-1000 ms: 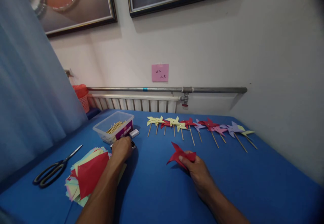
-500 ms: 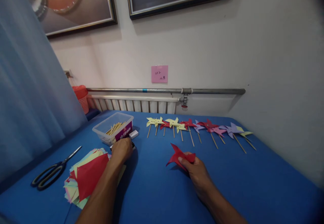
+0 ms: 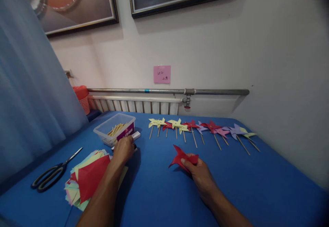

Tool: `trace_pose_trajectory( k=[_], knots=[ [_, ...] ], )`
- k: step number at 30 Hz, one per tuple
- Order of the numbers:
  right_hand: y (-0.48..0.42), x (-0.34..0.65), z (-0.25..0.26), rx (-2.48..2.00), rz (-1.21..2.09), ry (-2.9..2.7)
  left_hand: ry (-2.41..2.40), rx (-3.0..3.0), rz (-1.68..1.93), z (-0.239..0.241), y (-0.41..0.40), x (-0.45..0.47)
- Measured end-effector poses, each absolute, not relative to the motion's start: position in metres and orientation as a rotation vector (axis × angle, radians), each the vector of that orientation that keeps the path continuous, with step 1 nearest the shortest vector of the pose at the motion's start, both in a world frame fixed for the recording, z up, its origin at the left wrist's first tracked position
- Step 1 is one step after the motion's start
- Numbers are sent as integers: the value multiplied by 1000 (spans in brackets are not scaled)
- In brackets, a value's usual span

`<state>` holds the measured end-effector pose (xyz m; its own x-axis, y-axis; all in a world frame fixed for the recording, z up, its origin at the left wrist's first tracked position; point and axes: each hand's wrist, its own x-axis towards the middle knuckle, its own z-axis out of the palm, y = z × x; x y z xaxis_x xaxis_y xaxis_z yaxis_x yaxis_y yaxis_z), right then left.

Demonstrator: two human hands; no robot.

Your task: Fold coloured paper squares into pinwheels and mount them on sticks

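My right hand (image 3: pixel 199 174) pinches a folded red paper pinwheel head (image 3: pixel 181 159) just above the blue table (image 3: pixel 159 192). My left hand (image 3: pixel 123 150) is curled, knuckles up, over a small object at the near corner of a clear plastic box (image 3: pixel 114 129) that holds wooden sticks; what its fingers grip is hidden. A small white piece (image 3: pixel 136 135) lies just beyond that hand. Left of my forearm sits a stack of coloured paper squares (image 3: pixel 86 177), red on top.
A row of finished paper pinwheels on sticks (image 3: pixel 200 129) lies across the far side of the table. Black scissors (image 3: pixel 52 174) lie at the left edge beside a blue curtain. A radiator, a pipe and an orange basket (image 3: pixel 81 97) stand behind the table.
My left hand has shifted slightly toward the plastic box. My right hand and the red pinwheel head have hardly moved.
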<state>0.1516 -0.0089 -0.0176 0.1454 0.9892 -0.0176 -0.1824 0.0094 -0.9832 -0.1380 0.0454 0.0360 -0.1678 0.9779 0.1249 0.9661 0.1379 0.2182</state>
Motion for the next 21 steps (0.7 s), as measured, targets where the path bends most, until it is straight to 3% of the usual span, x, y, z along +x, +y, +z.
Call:
trace_pose_trajectory(
  k=[7, 21],
  knots=[
    [2, 152, -30, -1186, 1169, -946, 1436, 1896, 1079, 25, 21, -64],
    [2, 151, -35, -1168, 1164, -1039, 1087, 2142, 1153, 15, -7, -18]
  ],
)
